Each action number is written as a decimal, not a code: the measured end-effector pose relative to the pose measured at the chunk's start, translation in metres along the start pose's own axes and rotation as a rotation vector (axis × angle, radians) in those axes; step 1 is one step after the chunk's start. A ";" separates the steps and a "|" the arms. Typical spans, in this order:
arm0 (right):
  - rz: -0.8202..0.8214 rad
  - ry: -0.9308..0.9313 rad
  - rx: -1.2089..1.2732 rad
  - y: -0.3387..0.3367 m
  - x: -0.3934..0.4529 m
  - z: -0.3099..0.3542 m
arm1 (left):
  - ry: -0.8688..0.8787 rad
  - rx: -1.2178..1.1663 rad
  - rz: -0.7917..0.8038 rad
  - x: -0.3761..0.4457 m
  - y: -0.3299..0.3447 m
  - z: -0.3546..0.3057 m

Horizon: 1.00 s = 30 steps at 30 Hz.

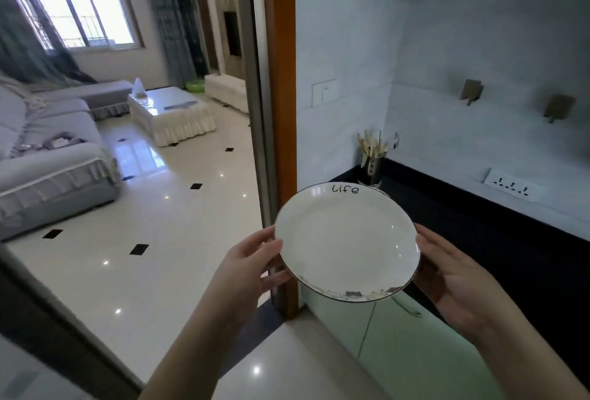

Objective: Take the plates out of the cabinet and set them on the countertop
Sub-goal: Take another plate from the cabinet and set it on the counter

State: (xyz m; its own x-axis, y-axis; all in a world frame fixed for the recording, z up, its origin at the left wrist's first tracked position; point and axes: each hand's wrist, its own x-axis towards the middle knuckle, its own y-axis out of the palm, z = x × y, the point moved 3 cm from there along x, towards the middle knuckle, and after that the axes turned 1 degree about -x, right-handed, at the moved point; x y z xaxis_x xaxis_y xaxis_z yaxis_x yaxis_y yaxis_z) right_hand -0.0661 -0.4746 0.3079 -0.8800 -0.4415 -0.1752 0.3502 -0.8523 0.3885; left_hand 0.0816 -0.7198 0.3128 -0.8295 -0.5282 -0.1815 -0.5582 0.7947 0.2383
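Plainly held in mid-air between both hands: white plate, left hand with fingers curled on its left rim, right hand with fingers wrapped under its right rim. Beyond the fingertips, dark desk, mostly bare, utensil holder in the far corner. Orange door frame just behind left fingers. Thin dark rim, "life" lettered at far edge, pattern at near edge.

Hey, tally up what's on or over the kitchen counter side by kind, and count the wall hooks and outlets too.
White plate, held in both hands: 1
Metal utensil holder: 1
Wall hooks: 2
Power strip outlet: 1
Wall switch: 1
Total: 6
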 end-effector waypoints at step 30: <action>-0.482 -0.185 0.198 -0.163 0.133 0.030 | -0.277 0.169 0.517 0.283 0.236 0.067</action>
State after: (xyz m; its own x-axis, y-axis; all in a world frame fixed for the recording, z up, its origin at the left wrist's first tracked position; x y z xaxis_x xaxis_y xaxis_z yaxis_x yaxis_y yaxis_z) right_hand -0.2494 -0.3860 0.2487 -0.9738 0.0574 -0.2199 -0.1572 -0.8688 0.4695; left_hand -0.2839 -0.6617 0.2533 -0.9438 0.0179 -0.3300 -0.0552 0.9760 0.2108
